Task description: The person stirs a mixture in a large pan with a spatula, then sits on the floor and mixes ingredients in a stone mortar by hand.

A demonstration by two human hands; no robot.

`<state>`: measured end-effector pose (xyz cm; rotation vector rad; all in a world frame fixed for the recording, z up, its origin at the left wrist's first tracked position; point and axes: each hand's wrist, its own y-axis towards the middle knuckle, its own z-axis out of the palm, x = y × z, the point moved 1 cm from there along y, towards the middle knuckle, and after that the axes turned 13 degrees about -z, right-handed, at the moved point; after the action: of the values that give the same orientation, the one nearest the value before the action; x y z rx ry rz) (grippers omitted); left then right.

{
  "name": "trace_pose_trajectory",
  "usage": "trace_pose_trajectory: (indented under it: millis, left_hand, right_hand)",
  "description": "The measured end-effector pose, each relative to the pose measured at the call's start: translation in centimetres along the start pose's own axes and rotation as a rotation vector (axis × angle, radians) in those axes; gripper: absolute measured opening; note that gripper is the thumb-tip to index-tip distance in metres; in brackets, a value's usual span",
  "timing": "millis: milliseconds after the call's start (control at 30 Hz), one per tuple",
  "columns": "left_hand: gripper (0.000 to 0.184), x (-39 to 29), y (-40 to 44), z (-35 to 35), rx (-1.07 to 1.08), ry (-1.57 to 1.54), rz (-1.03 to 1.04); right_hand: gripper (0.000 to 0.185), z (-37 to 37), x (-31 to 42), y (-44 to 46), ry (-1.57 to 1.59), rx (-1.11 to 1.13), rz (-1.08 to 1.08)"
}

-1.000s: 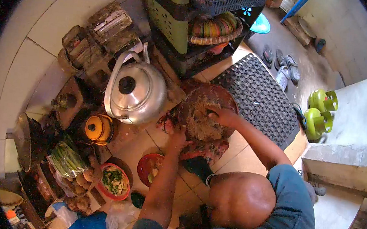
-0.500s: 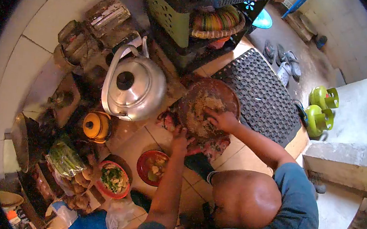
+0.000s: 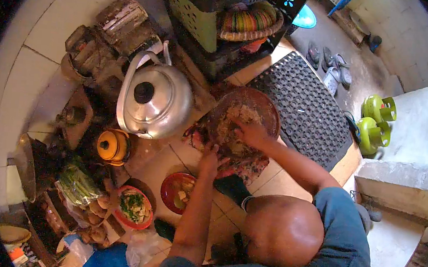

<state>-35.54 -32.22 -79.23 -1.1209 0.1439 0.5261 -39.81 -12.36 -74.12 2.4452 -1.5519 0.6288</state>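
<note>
A wide brown bowl (image 3: 273, 111) with a crumbly light-brown food mixture (image 3: 244, 115) in it sits on a reddish patterned cloth (image 3: 253, 171) on the floor. Inside the bowl is my right hand (image 3: 251, 135), its fingers bent into the mixture; the fingertips are partly hidden. At the bowl's near left edge, my left hand (image 3: 210, 160) grips the rim, with the thumb apart from the fingers. Close to my left forearm stands a red bowl (image 3: 166, 193) with pale food pieces. Beside that, a red-rimmed plate (image 3: 122, 218) carries chopped greens and pale pieces.
A large metal kettle (image 3: 163, 98) and a small orange lidded pot (image 3: 112, 147) stand left. Bagged green vegetables (image 3: 77, 185) lie lower left. A black rubber mat (image 3: 303, 111) is behind the bowl, near stacked crates (image 3: 191, 20). Green gas cylinders (image 3: 371, 133) stand right.
My right hand has shifted slightly left and up within the mixture. My left hand stays at the bowl's edge. The view has tilted a little.
</note>
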Motion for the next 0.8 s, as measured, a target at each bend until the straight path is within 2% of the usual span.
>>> trace_pose_trajectory:
  millis: [100, 133, 200, 300, 367, 433, 467, 500, 567, 600, 633, 700, 767, 800]
  left_hand:
    - [0.047, 0.0, 0.7, -0.1, 0.079, 0.193, 0.081]
    - [0.047, -0.2, 0.9, 0.1, 0.049, 0.132, 0.043]
    - [0.048, -0.1, 1.1, 0.3, -0.013, 0.005, -0.042]
    - [0.053, 1.3, 2.8, -1.3, 0.036, 0.134, 0.08]
    - [0.055, 3.6, 6.3, -3.6, 0.021, 0.381, 0.246]
    - [0.058, 3.1, 5.1, -3.2, -0.06, 0.44, 0.234]
    - [0.059, 0.8, 0.9, 0.1, -0.121, 0.333, 0.124]
    - [0.061, -0.9, -1.3, 2.0, -0.179, 0.224, 0.02]
    - [0.065, 3.3, 6.6, -3.6, -0.116, 0.337, 0.07]
    - [0.067, 3.6, 7.4, -3.6, -0.076, 0.327, 0.087]
    - [0.069, 3.9, 8.2, -3.6, -0.036, 0.316, 0.103]
    - [0.072, 1.5, 2.9, -0.2, 0.038, 0.17, 0.104]
    - [0.072, 1.2, 1.8, 0.8, -0.023, 0.209, 0.117]
    - [0.072, 1.6, 1.3, 1.1, -0.053, 0.226, 0.115]
  right_hand:
    - [0.05, 1.1, -3.5, 0.6, 0.154, -0.128, -0.201]
    - [0.05, 0.7, -3.1, 0.1, 0.156, -0.132, -0.246]
    - [0.049, -1.2, 2.4, -3.4, -0.004, 0.006, -0.18]
    - [0.047, 0.9, 3.8, -5.2, -0.191, 0.182, -0.032]
    - [0.05, -2.5, 1.7, -1.8, 0.008, 0.159, 0.073]
    - [0.053, -2.6, -4.5, 2.1, 0.407, 0.302, 0.131]
    - [0.054, -3.5, -6.6, 4.1, 0.747, 0.527, 0.26]
    - [0.055, -5.0, -7.0, 5.2, 0.728, 0.457, 0.198]
    - [0.056, -6.8, -5.7, 5.8, 0.679, 0.321, 0.078]
    - [0.056, -6.6, -5.2, 5.8, 0.64, 0.247, 0.018]
    - [0.056, -3.9, -4.3, 4.5, 0.576, 0.155, -0.046]
    - [0.056, 4.3, -2.7, 0.4, 0.062, -0.213, -0.049]
    - [0.056, 6.0, -0.7, -1.1, -0.252, -0.291, 0.063]
    - [0.056, 1.8, 1.6, -1.5, -0.115, -0.095, 0.115]
